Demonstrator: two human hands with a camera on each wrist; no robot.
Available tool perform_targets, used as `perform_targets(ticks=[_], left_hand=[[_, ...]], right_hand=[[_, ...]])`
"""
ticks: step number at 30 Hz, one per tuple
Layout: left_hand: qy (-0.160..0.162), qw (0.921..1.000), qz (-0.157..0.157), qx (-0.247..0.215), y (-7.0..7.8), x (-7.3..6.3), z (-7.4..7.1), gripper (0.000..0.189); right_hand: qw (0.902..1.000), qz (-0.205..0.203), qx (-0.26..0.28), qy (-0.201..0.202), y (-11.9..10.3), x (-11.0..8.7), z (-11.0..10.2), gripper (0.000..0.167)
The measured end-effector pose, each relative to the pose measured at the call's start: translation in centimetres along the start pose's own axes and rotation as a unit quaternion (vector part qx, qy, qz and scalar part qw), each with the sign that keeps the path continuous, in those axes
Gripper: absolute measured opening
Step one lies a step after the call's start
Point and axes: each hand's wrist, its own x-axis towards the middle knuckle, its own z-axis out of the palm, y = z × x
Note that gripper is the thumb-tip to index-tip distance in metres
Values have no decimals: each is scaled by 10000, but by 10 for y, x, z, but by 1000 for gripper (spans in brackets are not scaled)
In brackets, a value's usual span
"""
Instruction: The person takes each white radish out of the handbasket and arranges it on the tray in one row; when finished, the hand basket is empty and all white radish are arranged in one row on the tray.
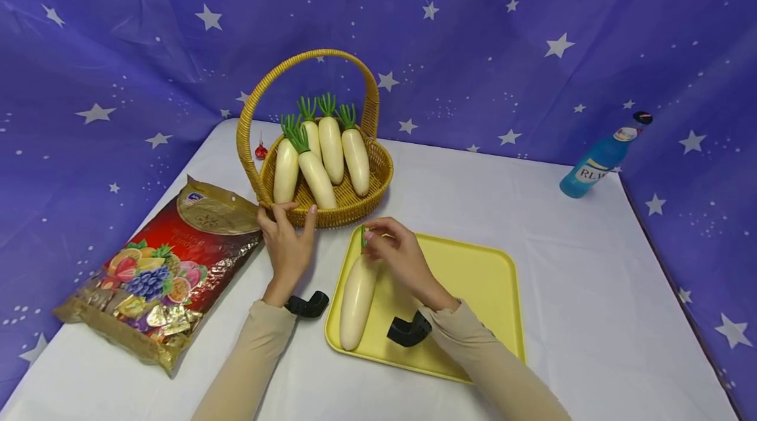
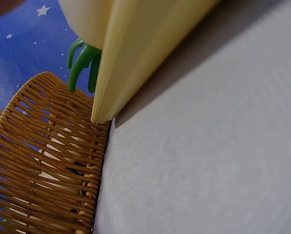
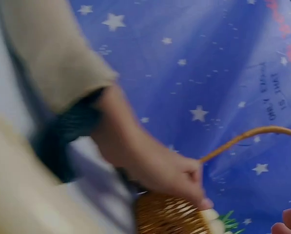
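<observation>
Five white radishes with green tops lie in a wicker basket (image 1: 337, 216); one is the front radish (image 1: 317, 179). My left hand (image 1: 288, 243) holds the basket's near rim, which the right wrist view also shows. Another white radish (image 1: 357, 303) lies lengthwise on the left side of a yellow tray (image 1: 467, 289). Over its top end hovers my right hand (image 1: 402, 257), thumb and fingers loosely bent near the green leaves (image 2: 87, 63). In the left wrist view those leaves stand free, with a blurred fingertip apart from them.
A large bag of mixed fruit candy (image 1: 171, 270) lies at the left. Behind it, beside the basket, sits a small red wrapped candy (image 1: 261, 150). A blue bottle (image 1: 600, 161) stands at the back right. Starry purple cloth (image 1: 473, 46) hangs behind the white table.
</observation>
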Motion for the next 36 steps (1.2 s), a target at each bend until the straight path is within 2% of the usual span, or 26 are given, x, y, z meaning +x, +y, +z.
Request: perform_targets(ticks=[4, 8, 14, 19, 25, 27, 29, 31, 33, 36], left_hand=[[34, 10000, 48, 21, -2, 0, 1, 44], [82, 9999, 91, 39, -2, 0, 1, 43], [44, 9998, 161, 137, -2, 2, 3, 45], [48, 9997, 90, 230, -1, 2, 2, 45], [54, 9996, 102, 270, -2, 0, 1, 44], [53, 9995, 133, 279, -2, 0, 1, 44], [70, 9994, 153, 300, -2, -1, 1, 44], [103, 9992, 166, 351, -2, -1, 1, 43], [137, 9990, 197, 388, -3, -1, 1, 43], [139, 9988, 195, 421, -2, -1, 1, 44]], right_hand=[[9995, -179, 196, 158, -12, 28, 8, 28], [9981, -154, 574, 155, -19, 62, 15, 29], [9913, 213, 1297, 42, -11, 113, 19, 32], [9883, 302, 1494, -55, 0, 137, 25, 33], [9959, 288, 838, 195, 5, 153, 34, 32], [9984, 291, 422, 238, 6, 154, 36, 31], [9992, 267, -267, 164, 8, 154, 37, 30], [9945, 233, -1023, 19, 8, 153, 39, 32], [9857, 218, -1660, -197, 8, 153, 41, 35], [9726, 395, -2231, -527, 5, 154, 44, 42]])
